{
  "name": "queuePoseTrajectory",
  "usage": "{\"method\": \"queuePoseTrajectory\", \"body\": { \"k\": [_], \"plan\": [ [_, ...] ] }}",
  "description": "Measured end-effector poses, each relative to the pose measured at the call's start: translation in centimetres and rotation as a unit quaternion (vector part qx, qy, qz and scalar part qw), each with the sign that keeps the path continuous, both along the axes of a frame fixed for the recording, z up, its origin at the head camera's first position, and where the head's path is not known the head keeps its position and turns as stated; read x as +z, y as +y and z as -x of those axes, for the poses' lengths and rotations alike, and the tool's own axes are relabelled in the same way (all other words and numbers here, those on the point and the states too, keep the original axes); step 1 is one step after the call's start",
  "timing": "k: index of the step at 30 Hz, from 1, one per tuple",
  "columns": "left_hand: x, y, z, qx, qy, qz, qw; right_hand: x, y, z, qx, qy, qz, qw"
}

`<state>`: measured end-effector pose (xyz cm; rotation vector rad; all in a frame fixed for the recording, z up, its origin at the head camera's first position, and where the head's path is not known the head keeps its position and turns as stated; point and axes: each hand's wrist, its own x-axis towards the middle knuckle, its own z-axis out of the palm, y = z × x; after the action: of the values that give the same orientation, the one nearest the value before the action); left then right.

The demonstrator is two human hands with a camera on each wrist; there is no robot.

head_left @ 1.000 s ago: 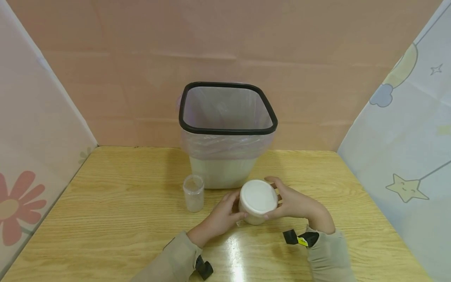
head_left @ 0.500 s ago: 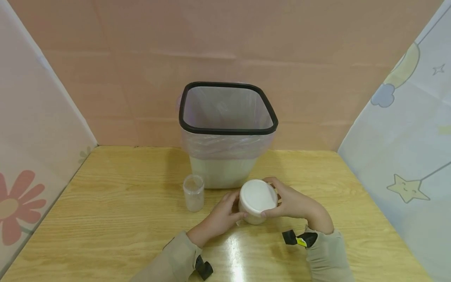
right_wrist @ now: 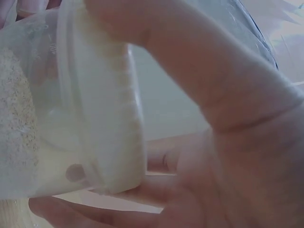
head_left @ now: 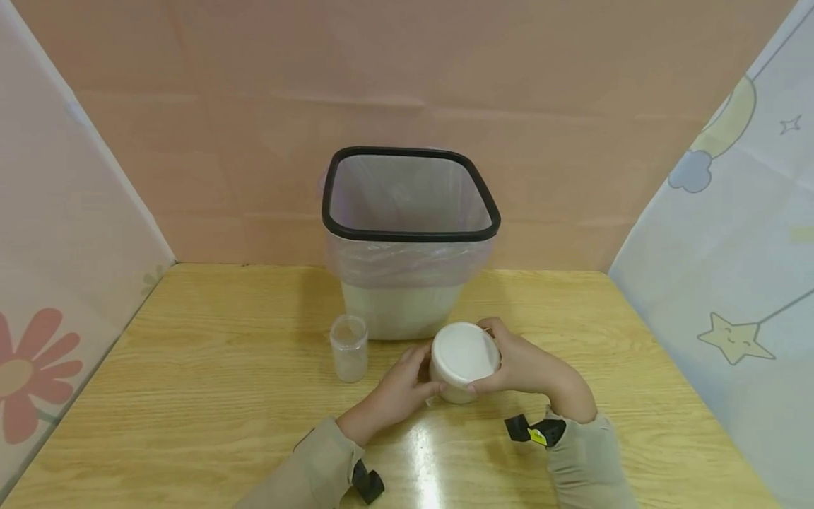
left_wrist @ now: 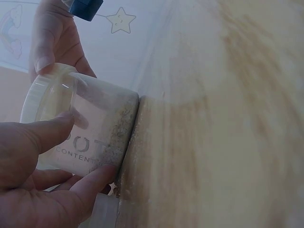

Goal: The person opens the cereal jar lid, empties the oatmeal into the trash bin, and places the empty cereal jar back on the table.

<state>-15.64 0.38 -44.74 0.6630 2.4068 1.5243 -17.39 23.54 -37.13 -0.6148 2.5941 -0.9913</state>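
Note:
A clear plastic jar (left_wrist: pixel 95 137) with a ribbed white lid (head_left: pixel 466 352) stands on the table in front of the bin. Pale, crumbly grains (right_wrist: pixel 16 123) lie in its lower part, and grey lettering shows on its side in the left wrist view. My left hand (head_left: pixel 396 390) grips the jar's body from the left, thumb towards me. From the right, my right hand (head_left: pixel 524 364) holds the lid's edge, thumb at the front and fingers round the far side. Left of the jar stands a small clear cup (head_left: pixel 349 350), touched by neither hand.
A white bin (head_left: pixel 400 307) with a black rim and a thin pinkish liner stands right behind the jar and cup. The wood-grain table (head_left: pixel 210 396) ends at a peach backdrop (head_left: pixel 254 141); printed panels flank both sides.
My right hand has closed in on the lid, its thumb sliding a little left along the front edge. My left hand and the jar have hardly moved.

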Motion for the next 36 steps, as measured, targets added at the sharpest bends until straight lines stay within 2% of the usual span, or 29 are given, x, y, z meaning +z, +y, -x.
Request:
{"method": "queuePoseTrajectory", "body": {
  "k": [5,14,18,23,29,32,36],
  "plan": [
    [-0.03,0.01,0.04,0.002,0.002,-0.002,1.0000,0.04,0.22,0.13,0.032,0.015,0.018,0.999],
    [0.19,-0.02,-0.03,0.008,0.004,-0.001,1.0000,-0.11,0.62,0.38,0.064,-0.007,0.056,0.996],
    [0.18,-0.04,-0.02,0.005,0.001,-0.003,1.0000,-0.22,0.81,0.39,0.066,-0.023,0.065,0.995],
    [0.10,-0.03,-0.01,0.005,0.005,0.003,1.0000,-0.34,0.74,0.32,0.044,-0.044,0.061,0.996],
    [0.19,-0.07,0.03,0.007,-0.001,0.009,0.9999,-0.28,0.31,0.26,0.011,-0.029,0.031,0.999],
    [0.20,-0.09,0.06,0.009,0.000,0.011,0.9999,-0.28,0.34,0.33,0.021,-0.022,0.033,0.999],
    [0.21,-0.08,0.08,0.010,0.003,0.012,0.9999,-0.32,0.62,0.45,0.053,-0.032,0.063,0.996]
  ]
}}
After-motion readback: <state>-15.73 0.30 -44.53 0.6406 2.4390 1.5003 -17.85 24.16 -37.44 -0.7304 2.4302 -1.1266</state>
